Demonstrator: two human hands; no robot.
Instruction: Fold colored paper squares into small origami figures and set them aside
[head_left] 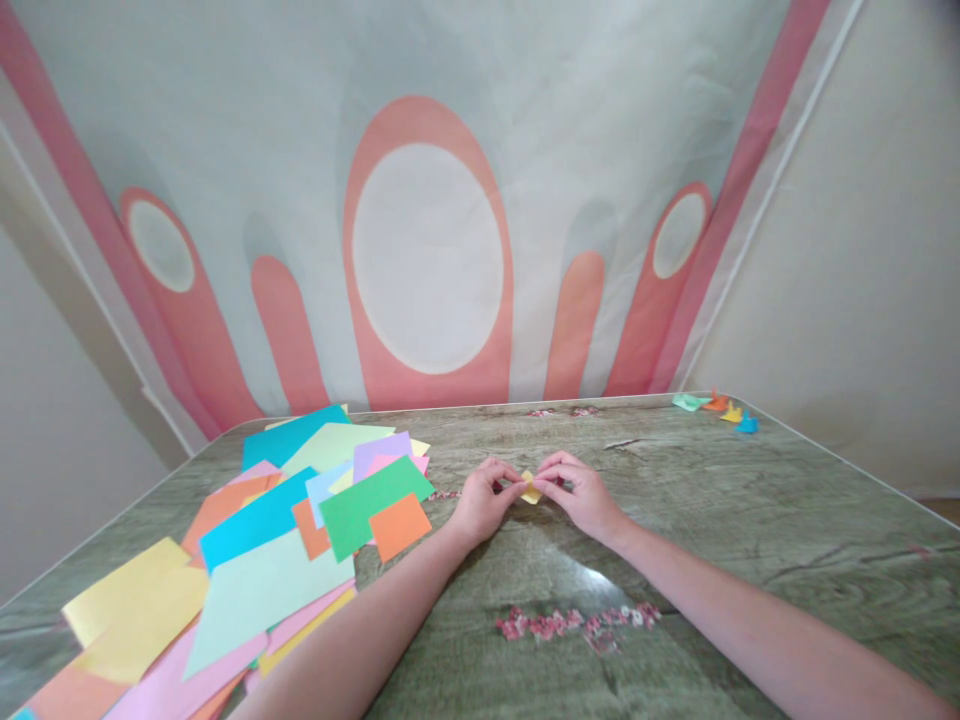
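Observation:
A small piece of yellow paper (531, 490) is held between both hands near the middle of the table. My left hand (486, 500) pinches its left side between thumb and fingers. On the other side my right hand (577, 492) pinches the paper the same way. The fingertips of the two hands are close together and cover part of the paper, so its exact folds cannot be made out.
Many coloured paper sheets (270, 590) lie overlapping on the left of the wood-patterned table (720, 600). Several small folded paper pieces (732, 411) sit at the far right corner. A patterned backdrop (427, 385) stands behind the table's far edge.

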